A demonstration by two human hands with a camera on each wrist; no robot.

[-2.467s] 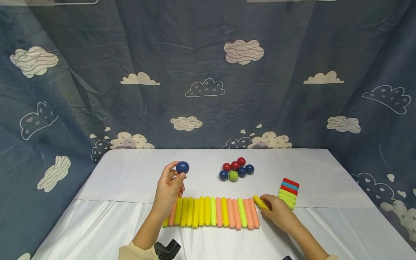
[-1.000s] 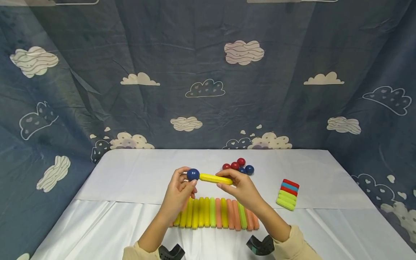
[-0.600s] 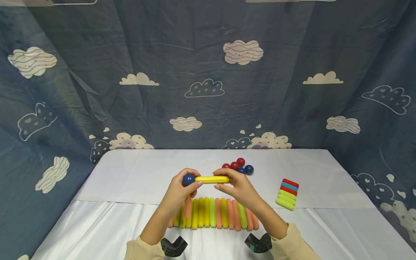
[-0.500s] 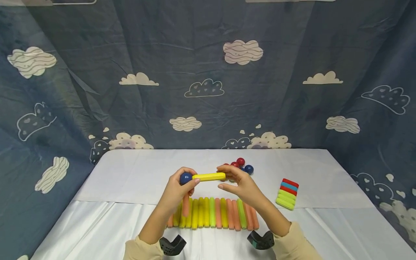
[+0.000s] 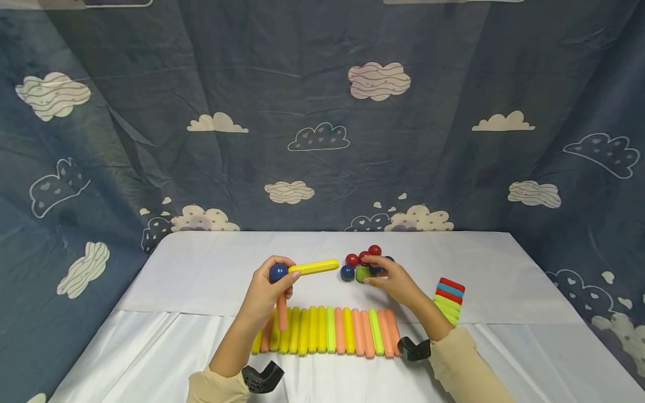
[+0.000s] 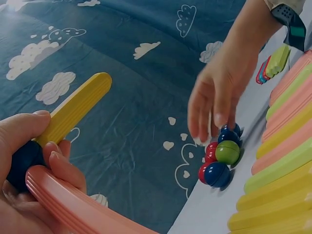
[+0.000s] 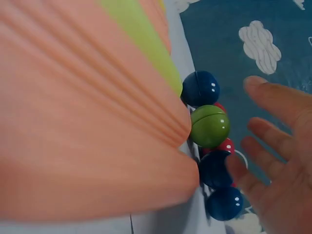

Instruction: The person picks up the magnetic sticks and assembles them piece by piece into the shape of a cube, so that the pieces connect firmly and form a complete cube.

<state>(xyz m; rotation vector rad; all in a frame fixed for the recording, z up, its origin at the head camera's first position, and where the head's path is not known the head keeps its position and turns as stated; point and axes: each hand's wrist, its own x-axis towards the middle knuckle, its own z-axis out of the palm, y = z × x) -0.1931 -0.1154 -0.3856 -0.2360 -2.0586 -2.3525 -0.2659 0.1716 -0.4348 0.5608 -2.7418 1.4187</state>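
My left hand (image 5: 262, 294) grips a dark blue ball (image 5: 278, 273) in the air above the left end of a row of rods. A ribbed yellow rod (image 5: 316, 267) juts from the ball to the right, and a salmon rod (image 5: 282, 316) hangs below it. In the left wrist view the thumb lies by the yellow rod (image 6: 78, 105) where it meets the ball. My right hand (image 5: 400, 285) is at a cluster of balls, its fingers spread in the right wrist view. The cluster has a green ball (image 5: 362, 273), red balls (image 5: 374, 250) and blue balls (image 5: 347, 273), some partly hidden by the hand.
A long row of yellow, salmon and lime rods (image 5: 321, 330) lies on the white tablecloth (image 5: 201, 280) in front. A smaller bunch of red, blue and lime rods (image 5: 448, 296) lies to the right. A dark cloud-print curtain (image 5: 322, 168) stands behind the table.
The right hand brought the yellow rod from the row's right end to the blue ball, let go of it and moved right to the cluster. The left hand shifted slightly left with ball and rods.
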